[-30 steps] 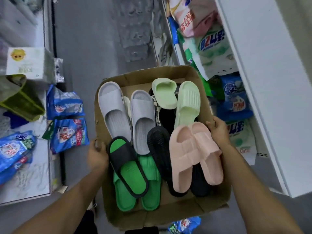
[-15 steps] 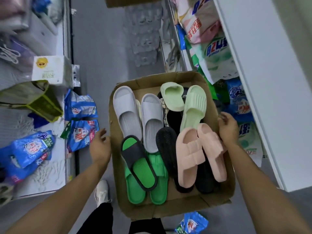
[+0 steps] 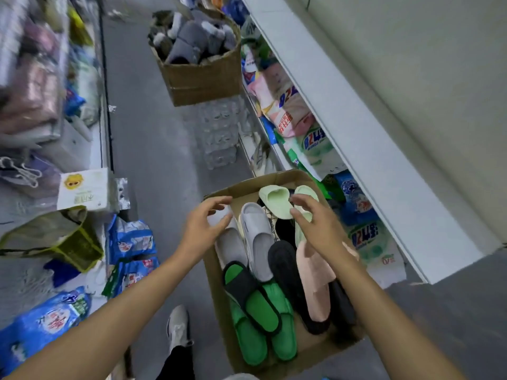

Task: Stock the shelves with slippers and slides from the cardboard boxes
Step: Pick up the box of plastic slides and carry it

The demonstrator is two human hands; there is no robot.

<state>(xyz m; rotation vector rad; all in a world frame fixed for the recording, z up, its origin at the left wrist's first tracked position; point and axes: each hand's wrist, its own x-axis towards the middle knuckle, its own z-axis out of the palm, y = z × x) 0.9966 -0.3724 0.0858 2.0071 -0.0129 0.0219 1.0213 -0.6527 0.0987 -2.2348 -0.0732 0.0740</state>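
Currently, head view only: cardboard box (image 3: 216,292) sits on the grey floor at lower centre of the frame, open top, full of slides. Left hand (image 3: 204,229) hovers over the box's upper-left corner, fingers spread and curled, loose, not gripping anything; it overlaps the toe end of the left grey slide (image 3: 230,246), contact unclear. Right hand (image 3: 318,229) is above the upper-right part of the box, fingers apart and slack, fingertips just beside the pale green slide (image 3: 275,200) lying on top; can't tell if they touch it. Second pale green slide (image 3: 306,191) is mostly hidden behind that hand. Other grey slide (image 3: 258,239) lies just right of the first, parallel. Below them: green slide with black strap (image 3: 251,298) resting on a plain green pair (image 3: 282,335). Black slide (image 3: 288,272) runs down the middle, pink slides (image 3: 315,281) right of it, partly under the right forearm. Upper centre of the frame: second cardboard box (image 3: 203,78) packed with grey fuzzy slippers (image 3: 192,39). Right side: white shelf (image 3: 356,127) running diagonally, detergent bags (image 3: 312,144) stacked under it. Left side: blue bags (image 3: 131,239), a white carton (image 3: 83,189), blurred goods above. Grey sneaker (image 3: 178,325) on the floor at bottom centre, left of the box.
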